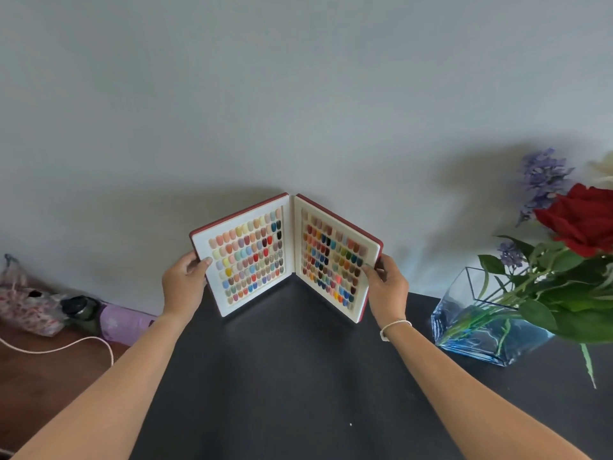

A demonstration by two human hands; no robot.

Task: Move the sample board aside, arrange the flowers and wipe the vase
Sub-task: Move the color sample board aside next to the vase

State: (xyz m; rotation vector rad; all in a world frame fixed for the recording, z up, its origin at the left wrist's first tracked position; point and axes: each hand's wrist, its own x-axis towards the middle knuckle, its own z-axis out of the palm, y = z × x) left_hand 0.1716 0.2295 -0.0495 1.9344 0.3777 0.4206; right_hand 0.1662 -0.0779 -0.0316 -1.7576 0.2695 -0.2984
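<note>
Right now my left hand [185,280] and right hand [386,282] each pinch an outer edge of the open sample board [287,257], apparently standing on the black table [282,376] against the wall. Next: carry it left, away from the vase [481,330].

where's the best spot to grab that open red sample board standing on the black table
Probably the two outer side edges of the open red-covered sample board, one from each side. It stands upright in a V, and the left hand and right hand already grip there.

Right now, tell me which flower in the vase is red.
The big rose at the far right: the only red bloom. The purple sprigs rise behind it, above the glass vase.
</note>
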